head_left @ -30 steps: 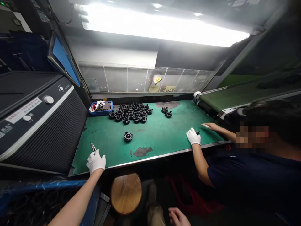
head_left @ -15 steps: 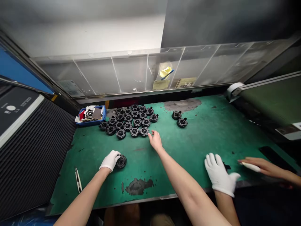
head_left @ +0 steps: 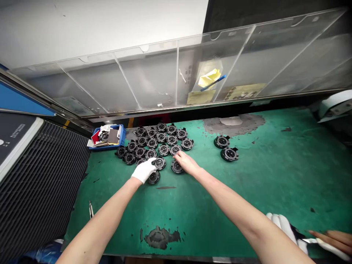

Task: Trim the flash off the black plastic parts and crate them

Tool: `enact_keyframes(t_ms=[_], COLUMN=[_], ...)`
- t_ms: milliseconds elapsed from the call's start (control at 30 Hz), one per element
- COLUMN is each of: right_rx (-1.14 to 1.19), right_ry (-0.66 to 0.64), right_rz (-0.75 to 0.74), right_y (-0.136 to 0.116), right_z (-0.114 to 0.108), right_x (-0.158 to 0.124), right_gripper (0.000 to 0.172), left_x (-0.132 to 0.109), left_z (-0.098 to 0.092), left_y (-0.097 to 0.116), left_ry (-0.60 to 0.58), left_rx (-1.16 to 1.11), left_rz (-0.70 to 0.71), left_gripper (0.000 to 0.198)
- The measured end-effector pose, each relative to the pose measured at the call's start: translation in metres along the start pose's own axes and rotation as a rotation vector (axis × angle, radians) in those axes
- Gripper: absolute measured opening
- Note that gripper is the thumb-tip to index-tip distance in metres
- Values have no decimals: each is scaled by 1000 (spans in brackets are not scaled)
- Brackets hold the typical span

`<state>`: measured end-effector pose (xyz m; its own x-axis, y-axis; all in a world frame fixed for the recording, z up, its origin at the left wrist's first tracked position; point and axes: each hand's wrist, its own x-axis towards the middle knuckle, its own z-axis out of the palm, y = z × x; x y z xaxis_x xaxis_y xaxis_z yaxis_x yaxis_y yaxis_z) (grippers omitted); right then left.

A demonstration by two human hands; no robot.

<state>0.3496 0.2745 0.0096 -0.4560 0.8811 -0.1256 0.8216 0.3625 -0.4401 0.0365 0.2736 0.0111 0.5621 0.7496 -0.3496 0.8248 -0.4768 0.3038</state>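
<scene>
Several black round ribbed parts (head_left: pixel 161 138) with small side tabs lie in a cluster on the green work surface. My left hand (head_left: pixel 144 171), in a white glove, has thumb and fingertips at the near edge of one round part (head_left: pixel 160 163). Another round part (head_left: pixel 153 178) lies just below those fingers, partly covered by the glove. My bare right hand (head_left: pixel 187 163) has its fingers closed at the upper right edge of a round part (head_left: pixel 177 167) at the cluster's near right side; the thumb is hidden.
Two more round parts (head_left: pixel 229 154) lie apart at the right. A blue bin (head_left: pixel 121 136) with papers stands at the back left. A cutter knife (head_left: pixel 91 210) lies near my left forearm. A co-worker's gloved hand (head_left: pixel 283 225) and bare hand are at the lower right.
My left hand has moved up and right with a round part to the cluster's near edge. My right hand grips a part, now apart from its neighbour. The view has shifted.
</scene>
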Motion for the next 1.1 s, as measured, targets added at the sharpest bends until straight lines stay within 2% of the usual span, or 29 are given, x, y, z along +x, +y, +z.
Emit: enact_keyframes(t_ms=[200,433,500,567,667,767,867,933,1033,1100], right_rx=[-39,-36,-17,10,73,173,318,431,595,682], right_ry=[9,-8,11,57,159,252,299,313,352,403], right_rz=[28,88,136,200,320,460,611,737,983,1169], right_y=[-2,-15,-24,-39,-79,-137,-212,-265,-332,-369], right_z=[-1,-8,-9,-7,7,43,102,147,214,256], right_x=[14,25,17,-4,-65,-157,-264,-333,-433,-497], right_gripper=[39,35,36,36,37,34,30,30,32,34], left_x=[6,8,3,-11,-54,-120,-199,-246,-298,-323], left_z=[6,4,5,10,26,55,92,116,147,165], left_y=[-7,1,9,21,42,59,63,60,62,75], left_ry=[-43,-6,-1,25,100,164,158,96,-58,-167], left_rx=[10,10,-7,-29,-66,-100,-94,-72,-8,57], left_rz=[56,38,45,34,-3,-6,37,104,236,341], left_gripper=[36,33,33,32,29,20,25,29,32,32])
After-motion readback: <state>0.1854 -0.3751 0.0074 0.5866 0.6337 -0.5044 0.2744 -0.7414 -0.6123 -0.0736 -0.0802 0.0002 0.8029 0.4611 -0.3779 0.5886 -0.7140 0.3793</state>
